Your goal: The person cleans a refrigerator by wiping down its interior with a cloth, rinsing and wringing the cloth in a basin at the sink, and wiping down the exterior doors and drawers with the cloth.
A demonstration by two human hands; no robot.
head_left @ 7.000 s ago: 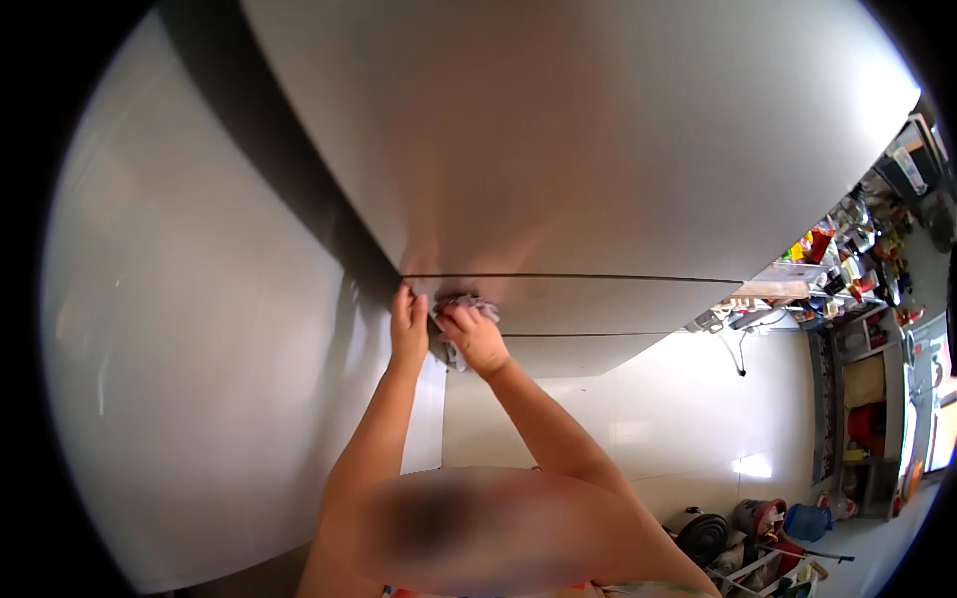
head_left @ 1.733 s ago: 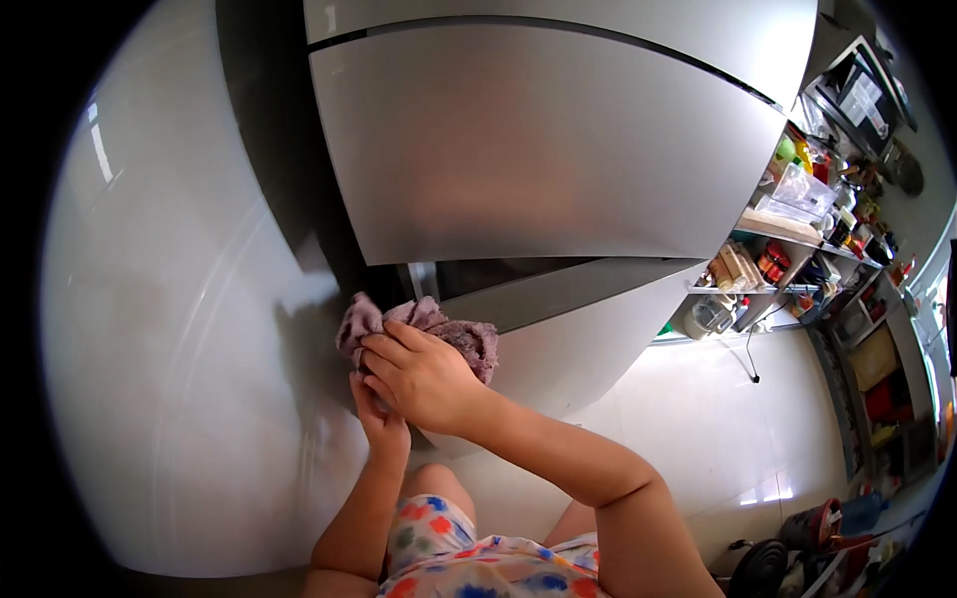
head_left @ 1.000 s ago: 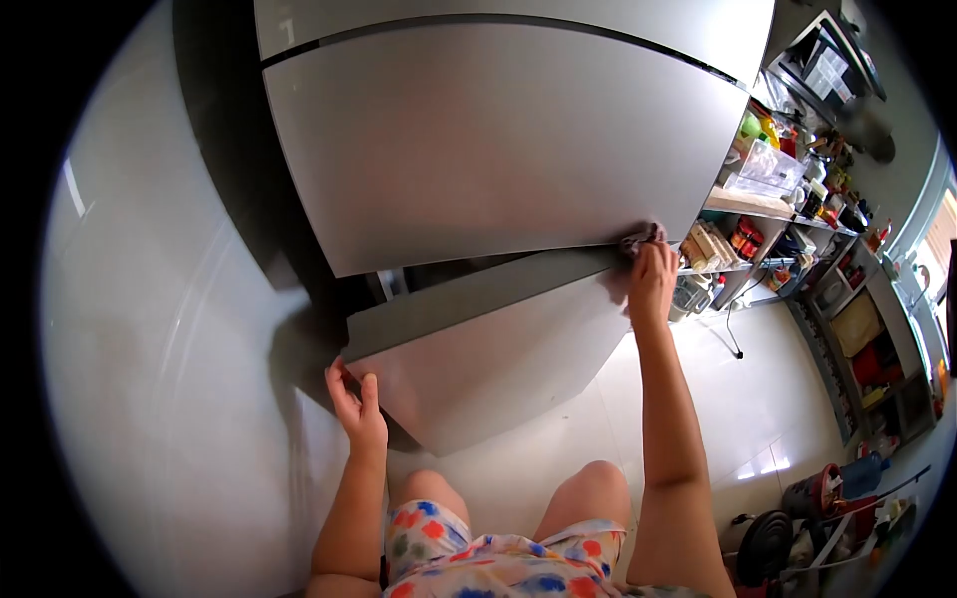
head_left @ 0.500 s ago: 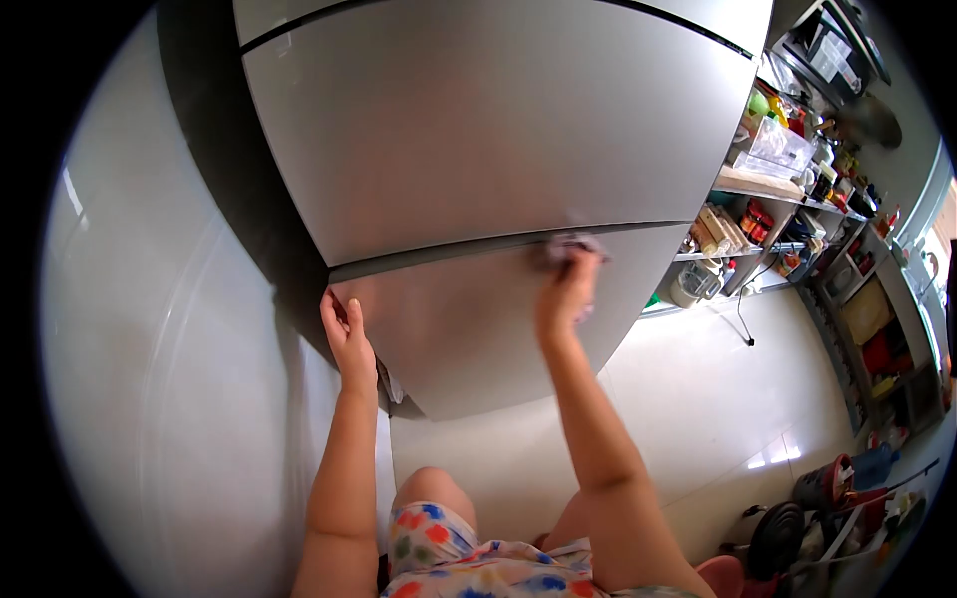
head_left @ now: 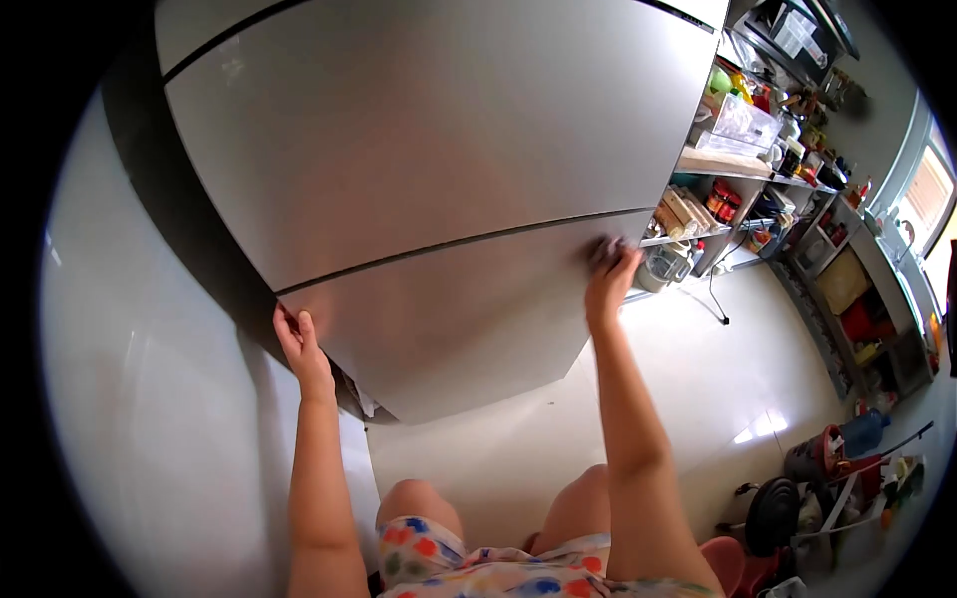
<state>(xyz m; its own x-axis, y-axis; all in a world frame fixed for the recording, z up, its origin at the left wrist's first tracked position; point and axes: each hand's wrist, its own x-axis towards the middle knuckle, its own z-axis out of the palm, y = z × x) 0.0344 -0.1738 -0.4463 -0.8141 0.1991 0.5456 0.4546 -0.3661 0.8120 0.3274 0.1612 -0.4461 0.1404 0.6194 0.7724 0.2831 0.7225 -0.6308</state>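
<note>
A silver refrigerator (head_left: 439, 130) fills the middle of the view, and its lower drawer front (head_left: 449, 329) sits flush beneath the upper door. My left hand (head_left: 307, 349) grips the drawer's left edge near its top corner, thumb toward the front and fingers at the side. Near the upper right corner of the same drawer, my right hand (head_left: 610, 284) presses a bunched dark cloth (head_left: 608, 251) against the surface. The cloth is blurred and partly hidden by my fingers.
Shelves (head_left: 728, 169) with jars, boxes and bottles stand right of the refrigerator. A white wall panel (head_left: 130, 349) rises close on the left. Glossy tiles (head_left: 688, 349) cover the floor. A black round item (head_left: 773, 513) and a red bucket (head_left: 817, 453) stand at lower right.
The gap above the lower drawer has narrowed to a thin line as the drawer moved in. My right hand has carried the cloth rightward along its top. My left hand keeps its place on the edge.
</note>
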